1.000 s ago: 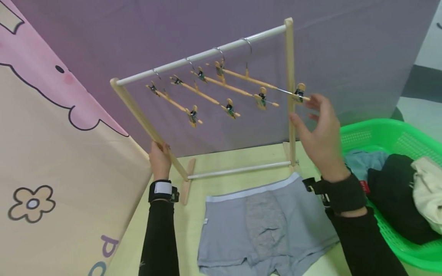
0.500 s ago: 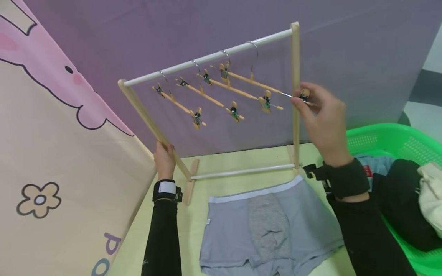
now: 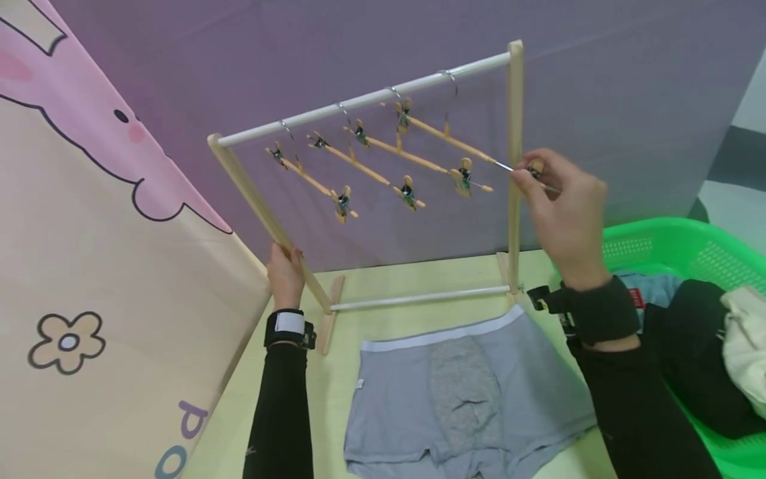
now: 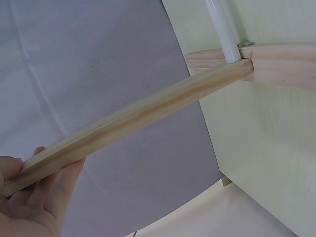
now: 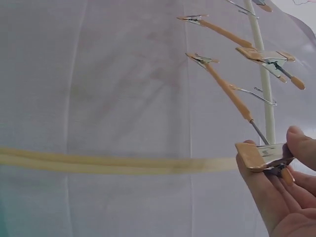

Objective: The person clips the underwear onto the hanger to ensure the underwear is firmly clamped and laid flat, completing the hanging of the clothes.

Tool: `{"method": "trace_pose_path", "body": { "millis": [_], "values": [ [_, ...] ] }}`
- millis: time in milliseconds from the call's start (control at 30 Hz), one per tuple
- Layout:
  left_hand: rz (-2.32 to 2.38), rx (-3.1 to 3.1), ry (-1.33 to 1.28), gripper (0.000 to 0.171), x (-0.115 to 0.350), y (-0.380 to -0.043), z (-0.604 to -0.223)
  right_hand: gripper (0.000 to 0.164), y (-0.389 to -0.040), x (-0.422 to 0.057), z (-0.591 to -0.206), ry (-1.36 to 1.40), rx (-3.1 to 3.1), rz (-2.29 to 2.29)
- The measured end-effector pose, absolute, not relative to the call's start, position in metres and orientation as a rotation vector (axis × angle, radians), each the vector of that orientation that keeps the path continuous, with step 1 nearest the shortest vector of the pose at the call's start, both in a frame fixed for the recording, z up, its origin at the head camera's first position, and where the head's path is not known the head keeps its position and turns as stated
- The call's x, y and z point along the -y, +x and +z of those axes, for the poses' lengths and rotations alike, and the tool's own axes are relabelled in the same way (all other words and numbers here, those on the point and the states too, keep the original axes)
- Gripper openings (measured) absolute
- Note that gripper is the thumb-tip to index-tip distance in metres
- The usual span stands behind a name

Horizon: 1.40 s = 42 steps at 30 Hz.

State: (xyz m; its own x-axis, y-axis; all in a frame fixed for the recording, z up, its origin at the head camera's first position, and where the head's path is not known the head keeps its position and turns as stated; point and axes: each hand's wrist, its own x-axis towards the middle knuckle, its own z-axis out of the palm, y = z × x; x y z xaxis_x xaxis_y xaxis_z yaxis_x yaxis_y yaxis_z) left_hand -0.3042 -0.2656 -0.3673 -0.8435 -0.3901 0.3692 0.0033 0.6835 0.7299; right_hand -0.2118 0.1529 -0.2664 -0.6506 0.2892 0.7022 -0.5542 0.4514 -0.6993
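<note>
My left hand (image 3: 285, 274) grips the left post (image 4: 133, 116) of a small wooden clothes rack with a white top rail (image 3: 371, 98). Several wooden clip hangers hang from that rail by metal hooks. With thumb and fingers, my right hand (image 3: 565, 216) pinches the near clip (image 5: 264, 155) at the end of the rightmost hanger (image 3: 451, 138). That hanger's far clip (image 3: 403, 116) points toward the purple backdrop. Grey boxer briefs (image 3: 467, 399) with a white waistband lie flat on the table in front of the rack.
A green plastic basket (image 3: 658, 233) stands at the right, holding black (image 3: 694, 359), blue and cream cloth. Behind the rack hangs a purple backdrop (image 3: 335, 53). A cartoon-printed panel (image 3: 120, 266) rises along the left side.
My right hand has come in from beside the rightmost hanger's end and taken hold of its near clip. That hanger has shifted slightly to the right. The left hand keeps its grip on the post.
</note>
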Motion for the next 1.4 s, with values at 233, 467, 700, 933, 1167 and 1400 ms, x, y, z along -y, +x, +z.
{"method": "trace_pose_path", "body": {
  "millis": [233,467,700,933,1167,1400],
  "values": [
    [-1.007,2.394,0.292,0.024,0.266,-0.304,-0.367,0.022,-0.209,-0.153,-0.265,0.279,1.768,1.295],
    [-1.011,2.395,0.3,0.025,0.267,-0.303,-0.366,0.023,-0.198,-0.154,-0.268,0.285,1.724,1.309],
    [-1.006,2.395,0.316,0.026,0.268,-0.303,-0.365,0.022,-0.19,-0.161,-0.287,0.259,1.786,1.262],
    [-1.006,2.41,0.336,0.025,0.266,-0.301,-0.368,0.022,-0.189,-0.166,-0.315,0.225,1.871,1.241],
    [-1.045,2.411,0.326,0.025,0.265,-0.3,-0.371,0.022,-0.188,-0.17,-0.344,0.202,2.019,1.268],
    [-1.055,2.388,0.315,0.025,0.266,-0.298,-0.367,0.024,-0.229,-0.191,-0.43,0.35,2.091,1.415]
  ]
}}
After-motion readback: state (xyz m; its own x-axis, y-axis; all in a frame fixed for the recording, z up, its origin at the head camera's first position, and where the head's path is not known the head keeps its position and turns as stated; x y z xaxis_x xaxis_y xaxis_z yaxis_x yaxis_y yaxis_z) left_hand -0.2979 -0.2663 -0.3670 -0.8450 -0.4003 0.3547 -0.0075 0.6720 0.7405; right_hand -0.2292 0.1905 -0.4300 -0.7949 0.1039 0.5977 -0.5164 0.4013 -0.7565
